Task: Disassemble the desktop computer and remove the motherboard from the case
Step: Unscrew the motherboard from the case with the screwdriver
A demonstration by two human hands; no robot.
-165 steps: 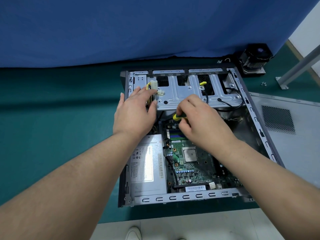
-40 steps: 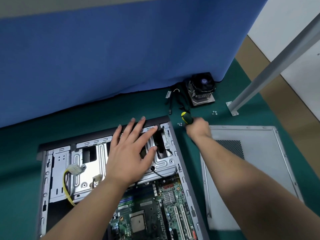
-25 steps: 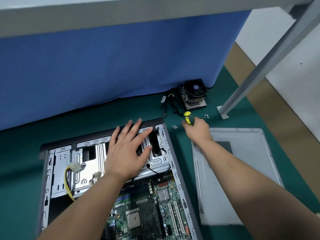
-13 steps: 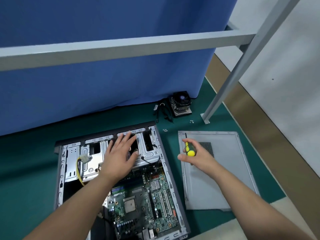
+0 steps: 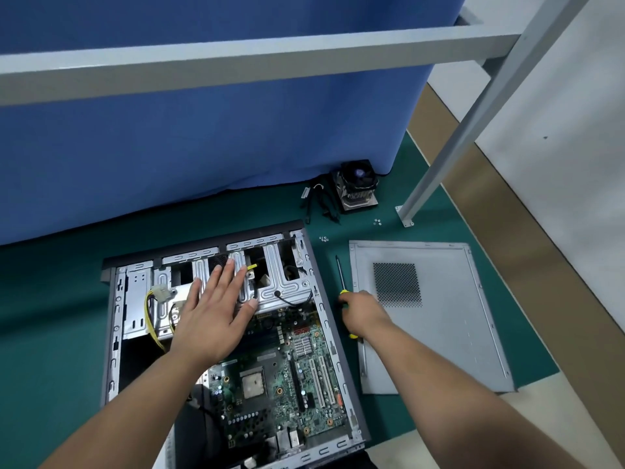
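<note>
- Green mat (image 5: 61, 299) carries the opened case (image 5: 111, 333); the motherboard (image 5: 270, 377) lies inside it, against the right wall.
- Left hand (image 5: 216, 313) — fingers straight, spread flat on the drive cage (image 5: 287, 286).
- Right hand (image 5: 363, 313) curls round the screwdriver (image 5: 340, 275) in the narrow strip between case and side panel (image 5: 439, 316); whether the tool touches the mat is unclear.
- Blue curtain (image 5: 203, 130) closes the far edge.
</note>
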